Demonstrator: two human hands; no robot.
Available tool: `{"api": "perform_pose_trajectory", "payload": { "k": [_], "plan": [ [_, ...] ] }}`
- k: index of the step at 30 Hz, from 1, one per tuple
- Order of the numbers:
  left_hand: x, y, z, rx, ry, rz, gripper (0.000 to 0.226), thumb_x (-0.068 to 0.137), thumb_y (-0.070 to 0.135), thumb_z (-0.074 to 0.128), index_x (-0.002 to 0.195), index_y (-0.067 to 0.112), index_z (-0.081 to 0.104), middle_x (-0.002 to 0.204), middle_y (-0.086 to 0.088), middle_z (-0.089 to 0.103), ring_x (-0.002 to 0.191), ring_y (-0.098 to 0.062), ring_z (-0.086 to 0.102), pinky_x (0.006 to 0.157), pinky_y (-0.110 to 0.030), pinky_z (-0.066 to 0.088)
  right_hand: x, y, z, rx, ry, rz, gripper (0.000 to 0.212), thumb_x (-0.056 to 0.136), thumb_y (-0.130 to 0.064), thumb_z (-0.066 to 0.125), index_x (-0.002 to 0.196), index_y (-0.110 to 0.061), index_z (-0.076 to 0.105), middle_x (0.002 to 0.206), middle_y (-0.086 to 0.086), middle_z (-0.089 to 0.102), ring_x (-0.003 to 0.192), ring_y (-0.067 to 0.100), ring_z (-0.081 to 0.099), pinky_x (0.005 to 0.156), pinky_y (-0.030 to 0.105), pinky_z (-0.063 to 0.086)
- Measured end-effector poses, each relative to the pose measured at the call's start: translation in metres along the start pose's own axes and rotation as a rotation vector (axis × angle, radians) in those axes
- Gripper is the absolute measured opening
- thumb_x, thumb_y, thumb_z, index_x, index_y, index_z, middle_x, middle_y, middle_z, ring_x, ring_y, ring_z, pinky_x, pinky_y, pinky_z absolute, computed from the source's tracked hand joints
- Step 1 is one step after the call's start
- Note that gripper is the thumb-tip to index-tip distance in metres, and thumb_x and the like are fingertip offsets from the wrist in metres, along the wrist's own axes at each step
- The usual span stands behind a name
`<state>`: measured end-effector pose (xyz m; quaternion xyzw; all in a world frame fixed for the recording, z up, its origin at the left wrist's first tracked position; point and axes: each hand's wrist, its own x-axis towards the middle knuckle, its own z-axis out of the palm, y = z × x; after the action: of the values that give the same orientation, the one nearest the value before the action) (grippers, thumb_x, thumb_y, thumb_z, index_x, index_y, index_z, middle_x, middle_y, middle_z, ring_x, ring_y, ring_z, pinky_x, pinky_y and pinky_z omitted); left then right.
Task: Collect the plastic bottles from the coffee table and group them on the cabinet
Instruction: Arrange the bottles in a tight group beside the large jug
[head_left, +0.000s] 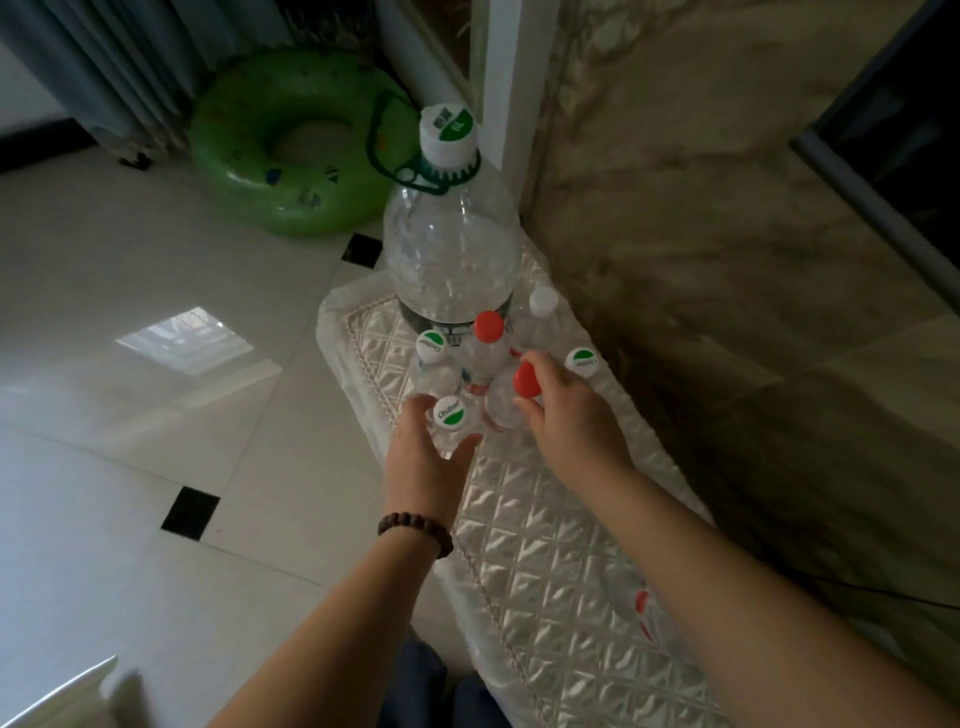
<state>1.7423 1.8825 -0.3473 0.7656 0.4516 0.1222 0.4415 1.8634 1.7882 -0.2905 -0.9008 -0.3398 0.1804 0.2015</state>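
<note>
The left hand (423, 457) has its fingers (415, 404) and thumb curled around a small clear plastic bottle with a white-and-green cap (451, 413); the grip encloses the bottle's shoulder just below the cap. The right hand (569, 410) has its fingers (543, 361) closed on a small clear plastic bottle with a red cap (525, 380), which stands tilted, the cap pinched between thumb and fingers. A dark wooden bead bracelet (415, 531) circles the left wrist.

Both held bottles sit at the near edge of a group on the cabinet top, which is covered by a glossy cream quilted cloth with a diamond pattern and corded border (530, 545). Just beyond the hands stand an upright clear bottle with a red cap (489, 328), one with a white-and-green cap (432, 345) to its left, another green-and-white capped bottle (582, 361) to the right, and a white-capped bottle (543, 301) farther back. At the far end stands a large clear ribbed plastic jug with a white-and-green cap and green carry handle (451, 249). A further red-marked bottle (644, 613) is partly hidden by the right forearm.

On the pale polished tile floor (156, 415), far left, lies a green inflatable swim ring (291, 140).
</note>
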Motion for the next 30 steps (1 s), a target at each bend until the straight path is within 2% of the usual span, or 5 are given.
{"api": "perform_pose_trajectory", "payload": {
  "k": [6,10,15,20,30],
  "plan": [
    [0.005,0.000,0.008,0.000,-0.017,-0.002,0.052,0.073,0.025,0.078,0.116,0.022,0.048,0.116,0.004,0.049,0.094,-0.009,0.049,0.075,-0.022,0.040,0.016,0.009,0.016,0.004,-0.036,0.034,0.040,0.094,-0.023,0.053,0.131,-0.021,0.040,0.123,0.011,0.056,0.108,0.029,0.056,0.082,0.038,0.047],
    [0.006,0.000,0.009,0.007,-0.018,0.005,0.052,0.074,0.026,0.078,0.116,0.022,0.048,0.115,0.001,0.052,0.093,-0.010,0.050,0.074,-0.023,0.041,0.015,0.011,0.008,0.025,-0.063,-0.012,0.055,0.090,-0.025,0.060,0.140,-0.022,0.038,0.139,0.005,0.048,0.123,0.023,0.048,0.096,0.035,0.044],
    [0.006,-0.001,0.007,0.018,-0.038,0.001,0.051,0.075,0.027,0.076,0.118,0.023,0.047,0.118,0.005,0.051,0.097,-0.008,0.049,0.078,-0.024,0.041,0.010,0.031,-0.023,-0.001,0.277,-0.101,0.063,0.079,-0.029,0.073,0.135,-0.015,0.048,0.142,0.012,0.044,0.130,0.027,0.040,0.101,0.032,0.036],
    [0.005,0.000,0.005,0.009,-0.021,-0.012,0.051,0.077,0.025,0.075,0.120,0.022,0.047,0.119,0.004,0.051,0.098,-0.008,0.050,0.082,-0.026,0.043,0.020,0.062,-0.017,0.062,0.039,0.124,0.059,0.081,-0.029,0.071,0.134,-0.018,0.047,0.132,0.010,0.056,0.120,0.030,0.052,0.097,0.038,0.045],
    [0.007,-0.001,0.006,0.007,-0.006,0.019,0.053,0.077,0.027,0.074,0.121,0.025,0.045,0.114,0.012,0.048,0.106,-0.011,0.051,0.082,-0.026,0.042,0.041,0.052,-0.013,-0.007,-0.023,0.054,0.043,0.093,-0.023,0.056,0.134,-0.019,0.044,0.124,0.012,0.061,0.111,0.030,0.057,0.087,0.045,0.049]
  ]
}}
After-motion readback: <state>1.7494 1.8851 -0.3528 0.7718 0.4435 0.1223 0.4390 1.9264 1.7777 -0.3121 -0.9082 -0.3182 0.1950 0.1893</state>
